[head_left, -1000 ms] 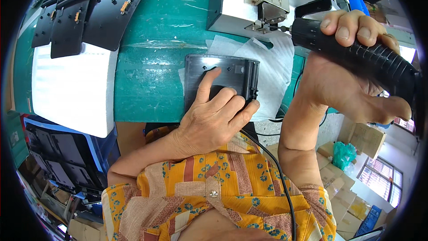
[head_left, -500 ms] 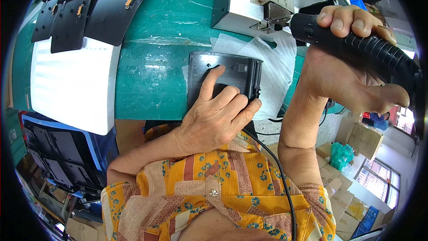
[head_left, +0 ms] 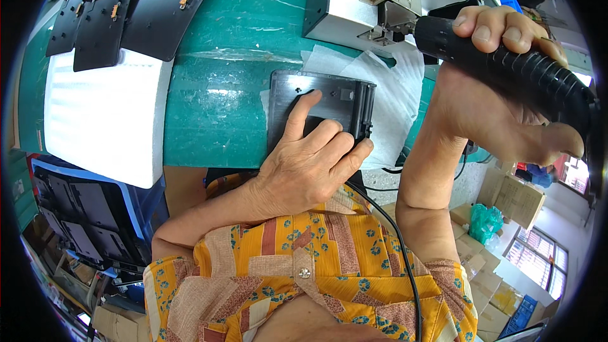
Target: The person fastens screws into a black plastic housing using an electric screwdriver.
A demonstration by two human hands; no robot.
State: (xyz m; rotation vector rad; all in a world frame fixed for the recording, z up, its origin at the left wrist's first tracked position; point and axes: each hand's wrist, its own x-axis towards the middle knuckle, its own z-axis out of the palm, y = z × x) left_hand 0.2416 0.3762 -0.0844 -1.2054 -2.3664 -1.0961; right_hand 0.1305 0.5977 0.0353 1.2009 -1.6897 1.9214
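Observation:
My right hand (head_left: 472, 111) grips a black power screwdriver (head_left: 440, 43), its fingers wrapped round the ribbed body. The driver's tip is at the metal outlet of a silvery screw feeder (head_left: 348, 16); whether a screw sits on the tip is too small to tell. My left hand (head_left: 294, 171) is on a black plastic panel (head_left: 339, 109) near the table's front edge. Its index finger reaches over the panel's face while the others bend toward the near right side; the thumb is hidden. A white foam sheet (head_left: 399, 88) lies partly beneath the panel.
Several black panels (head_left: 155, 16) with small orange connectors lie at the far left of the green table (head_left: 218, 117), beside a white foam block (head_left: 104, 123). Below left, a blue bin (head_left: 136, 199) holds more black parts. A black cable (head_left: 405, 256) runs down across my shirt.
Both hands keep nearly the same places, the driver tip still at the feeder. The whole view has shifted very slightly.

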